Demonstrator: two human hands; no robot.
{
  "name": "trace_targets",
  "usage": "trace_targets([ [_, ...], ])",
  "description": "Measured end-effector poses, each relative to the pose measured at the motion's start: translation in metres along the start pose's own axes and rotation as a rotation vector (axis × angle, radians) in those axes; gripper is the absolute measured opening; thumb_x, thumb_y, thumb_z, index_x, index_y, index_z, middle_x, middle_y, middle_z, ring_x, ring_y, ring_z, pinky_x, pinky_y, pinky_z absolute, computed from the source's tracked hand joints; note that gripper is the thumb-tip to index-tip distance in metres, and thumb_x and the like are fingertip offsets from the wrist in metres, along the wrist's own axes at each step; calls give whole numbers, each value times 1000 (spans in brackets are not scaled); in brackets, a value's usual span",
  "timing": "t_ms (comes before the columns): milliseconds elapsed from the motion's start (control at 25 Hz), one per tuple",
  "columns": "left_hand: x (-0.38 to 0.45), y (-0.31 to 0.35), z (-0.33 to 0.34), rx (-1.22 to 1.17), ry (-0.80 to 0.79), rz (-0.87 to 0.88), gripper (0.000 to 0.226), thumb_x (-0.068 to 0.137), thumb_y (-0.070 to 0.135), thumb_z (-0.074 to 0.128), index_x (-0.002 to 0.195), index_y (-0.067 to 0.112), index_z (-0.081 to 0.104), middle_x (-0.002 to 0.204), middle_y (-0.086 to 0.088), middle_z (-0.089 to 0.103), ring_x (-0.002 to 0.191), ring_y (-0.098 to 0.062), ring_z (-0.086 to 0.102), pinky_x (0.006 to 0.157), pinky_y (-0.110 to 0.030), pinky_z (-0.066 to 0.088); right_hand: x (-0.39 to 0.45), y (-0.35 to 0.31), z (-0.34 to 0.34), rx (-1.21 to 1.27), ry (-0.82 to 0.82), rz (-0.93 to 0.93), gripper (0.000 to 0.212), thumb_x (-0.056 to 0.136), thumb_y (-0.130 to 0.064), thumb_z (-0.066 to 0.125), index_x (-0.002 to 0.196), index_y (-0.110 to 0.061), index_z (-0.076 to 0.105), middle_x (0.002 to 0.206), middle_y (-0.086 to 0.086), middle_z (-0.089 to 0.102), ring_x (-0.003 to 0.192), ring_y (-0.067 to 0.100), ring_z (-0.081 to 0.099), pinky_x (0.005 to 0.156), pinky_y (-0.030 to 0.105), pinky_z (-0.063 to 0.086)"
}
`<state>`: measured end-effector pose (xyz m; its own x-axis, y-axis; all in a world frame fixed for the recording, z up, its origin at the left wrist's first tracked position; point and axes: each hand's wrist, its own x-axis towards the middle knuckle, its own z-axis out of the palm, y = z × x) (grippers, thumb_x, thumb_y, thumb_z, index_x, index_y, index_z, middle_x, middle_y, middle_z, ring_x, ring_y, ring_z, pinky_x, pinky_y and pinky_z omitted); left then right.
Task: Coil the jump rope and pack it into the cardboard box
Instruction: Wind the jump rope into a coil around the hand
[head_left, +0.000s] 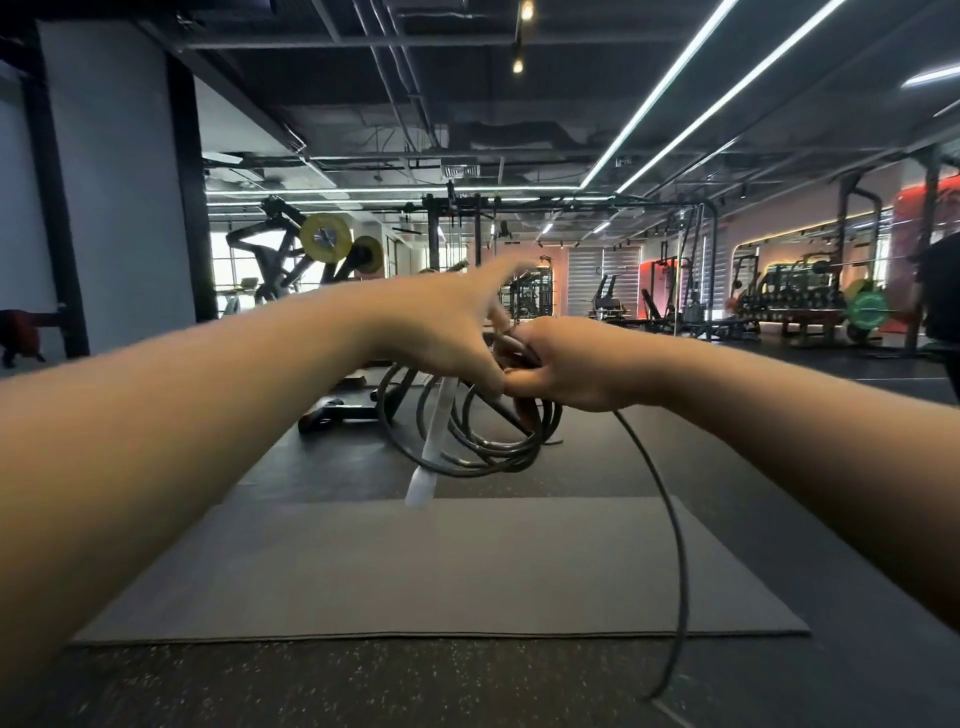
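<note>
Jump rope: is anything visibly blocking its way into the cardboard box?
Cannot judge: no cardboard box is in view. The right hand grips the coiled jump rope in mid-air, the left hand beside it, and a loose tail trails to the floor.

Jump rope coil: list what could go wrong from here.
1. The right hand pinches the coil at one spot only, so the hanging loops may spread or tangle.
2. The loose tail trails down to the floor and could snag or be stepped on.
3. The white handle dangles through the loops and might knot them. The left hand is blurred, its grip unclear.
</note>
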<state>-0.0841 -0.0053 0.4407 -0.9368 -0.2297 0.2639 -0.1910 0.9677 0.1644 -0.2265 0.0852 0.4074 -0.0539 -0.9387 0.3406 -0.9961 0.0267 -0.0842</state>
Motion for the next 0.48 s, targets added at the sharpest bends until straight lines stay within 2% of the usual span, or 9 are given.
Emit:
trace_targets([
  [80, 17, -4, 9, -69, -168, -14, 73, 75, 10, 85, 138, 18, 48, 124, -5, 68, 108, -22, 67, 102, -40, 51, -1, -5, -8, -75, -64, -39, 18, 98, -25, 61, 82, -28, 56, 75, -10, 60, 63, 3, 52, 57, 12, 39],
  [160, 21, -12, 24, -210, -169, 9, 43, 79, 7, 83, 115, 14, 60, 107, -13, 73, 95, -25, 73, 91, -39, 59, -5, -3, -13, -141, -82, -70, 22, 98, -27, 62, 79, -33, 52, 75, -10, 58, 64, 4, 51, 56, 13, 38],
  [200, 20, -15, 30, -271, -161, 15, 35, 81, 9, 82, 108, 10, 61, 100, -21, 73, 84, -27, 74, 81, -36, 62, -7, -1, -13, -140, -74, -87, 17, 98, -29, 63, 81, -29, 57, 76, -6, 61, 66, 9, 54, 59, 17, 40],
  [240, 18, -18, 35, -274, -156, 35, 30, 83, 14, 81, 104, 8, 60, 94, -28, 71, 74, -28, 72, 71, -34, 62, -10, 1, -13, -128, -68, -111, 15, 97, -32, 63, 85, -23, 64, 80, 0, 65, 70, 15, 58, 64, 27, 45],
  [320, 13, -19, 40, -190, -172, 52, 30, 84, 28, 80, 97, 8, 60, 84, -30, 69, 63, -27, 69, 59, -28, 57, -15, 4, -11, -62, -72, -129, 27, 95, -39, 64, 96, -13, 72, 86, 11, 70, 78, 27, 62, 72, 42, 47],
  [360, 12, -17, 41, -142, -191, 43, 34, 83, 35, 80, 96, 9, 62, 82, -30, 70, 60, -25, 69, 57, -25, 56, -17, 7, -10, -21, -87, -123, 33, 94, -43, 63, 98, -13, 74, 86, 11, 69, 78, 27, 61, 73, 43, 46],
  [480, 9, -13, 36, -42, -208, -5, 38, 80, 48, 77, 97, 16, 68, 77, -24, 73, 53, -16, 66, 57, -22, 51, -23, 15, -8, 188, -173, -80, 34, 96, -45, 62, 99, -15, 77, 71, -1, 54, 64, 13, 46, 61, 26, 35],
])
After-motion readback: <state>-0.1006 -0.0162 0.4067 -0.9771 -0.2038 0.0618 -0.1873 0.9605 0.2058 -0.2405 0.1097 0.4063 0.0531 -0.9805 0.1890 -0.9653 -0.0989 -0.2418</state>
